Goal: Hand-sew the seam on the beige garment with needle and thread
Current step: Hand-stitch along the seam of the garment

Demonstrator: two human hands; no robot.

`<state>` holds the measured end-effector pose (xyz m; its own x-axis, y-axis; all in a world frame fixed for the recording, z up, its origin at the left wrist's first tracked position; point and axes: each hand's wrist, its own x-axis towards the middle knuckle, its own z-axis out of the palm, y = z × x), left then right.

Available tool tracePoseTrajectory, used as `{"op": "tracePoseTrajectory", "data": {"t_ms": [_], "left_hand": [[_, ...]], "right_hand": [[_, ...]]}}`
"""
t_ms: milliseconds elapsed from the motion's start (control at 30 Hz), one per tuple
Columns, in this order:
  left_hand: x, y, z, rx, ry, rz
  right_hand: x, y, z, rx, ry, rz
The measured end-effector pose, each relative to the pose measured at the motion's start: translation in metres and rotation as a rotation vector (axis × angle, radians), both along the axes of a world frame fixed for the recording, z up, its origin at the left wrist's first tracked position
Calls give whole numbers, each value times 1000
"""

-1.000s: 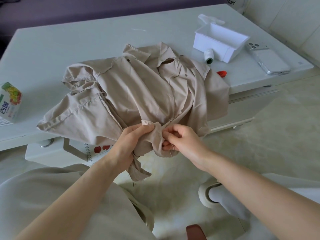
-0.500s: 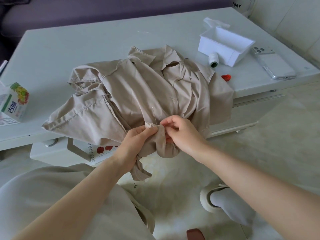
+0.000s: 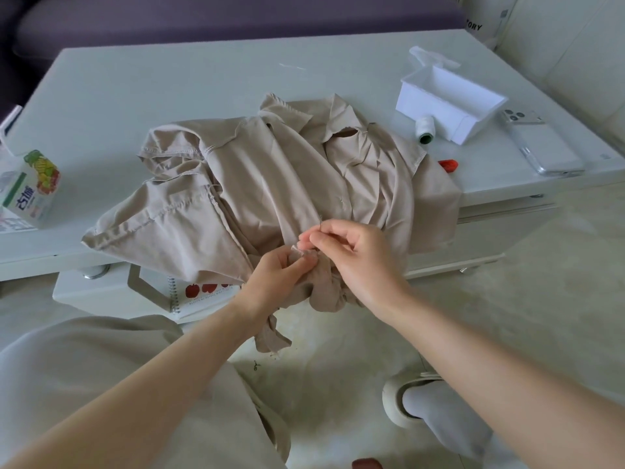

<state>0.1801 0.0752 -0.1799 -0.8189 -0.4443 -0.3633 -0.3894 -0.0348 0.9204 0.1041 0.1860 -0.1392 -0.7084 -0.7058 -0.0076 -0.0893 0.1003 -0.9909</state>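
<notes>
The beige garment (image 3: 270,184) lies crumpled on the white table (image 3: 169,89), its near part hanging over the front edge. My left hand (image 3: 277,275) grips a bunched fold of that hanging fabric. My right hand (image 3: 351,255) is just to the right and above, thumb and forefinger pinching a thin needle (image 3: 320,222) whose tip sticks up beside the fold. The thread itself is too fine to make out. A white spool of thread (image 3: 425,129) stands on the table at the back right.
A white plastic box (image 3: 449,103) and a phone (image 3: 541,147) sit at the table's right end, with a small red object (image 3: 448,165) by the garment. A drink carton (image 3: 32,189) is at the left. A spiral notebook (image 3: 199,294) lies on the shelf below.
My right hand has risen from beside the fold to slightly above it, drawing the needle upward. My left hand keeps its grip on the fabric.
</notes>
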Motion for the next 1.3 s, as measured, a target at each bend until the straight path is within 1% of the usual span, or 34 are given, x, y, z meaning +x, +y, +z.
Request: {"op": "tracePoseTrajectory", "data": {"t_ms": [67,133,200,400,500,700,900,1000,1067,1133,1233,1300], "left_hand": [[0,0,-2,-2,9,18],[-1,-1,-5,-28,10,37],[-2,-2,-7,-57,9,58],[-5,-3,-8,-82,50,149],[-4,-2,-9,-130,64,168],[-3,-1,-11,-175,76,150],[1,5,-10,-197,52,48],[3,6,-7,-108,51,18],[5,6,-4,-33,55,21],[7,7,-1,-4,55,39],[11,8,3,10,64,34],[15,7,4,22,61,30]], "right_hand": [[0,0,6,-38,-35,14],[0,0,11,-60,-119,39],[-3,3,13,-47,-142,39],[-8,35,-11,87,-80,-2],[-10,58,-26,218,-38,-2],[-25,96,-49,453,51,-26],[-22,111,-67,561,113,-9],[-20,104,-63,542,192,-42],[-18,95,-55,477,212,-61],[-13,83,-48,401,215,-77],[-5,63,-36,304,144,-108],[0,49,-29,227,67,-83]]}}
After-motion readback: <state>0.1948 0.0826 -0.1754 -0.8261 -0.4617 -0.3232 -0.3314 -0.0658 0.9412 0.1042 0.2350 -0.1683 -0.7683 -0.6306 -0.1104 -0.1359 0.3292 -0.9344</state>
